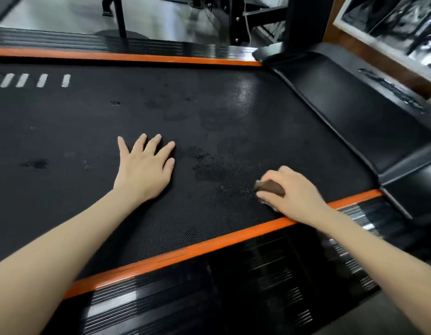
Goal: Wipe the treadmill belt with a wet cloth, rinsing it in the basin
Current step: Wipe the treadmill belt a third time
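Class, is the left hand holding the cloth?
No, the left hand lies flat on the belt; the right hand grips the cloth.

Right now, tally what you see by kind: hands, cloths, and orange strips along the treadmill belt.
Hands: 2, the left hand flat on the belt, the right hand gripping the cloth.
Cloths: 1, brown.
Orange strips: 2, the far strip and the near strip.
Total: 5.
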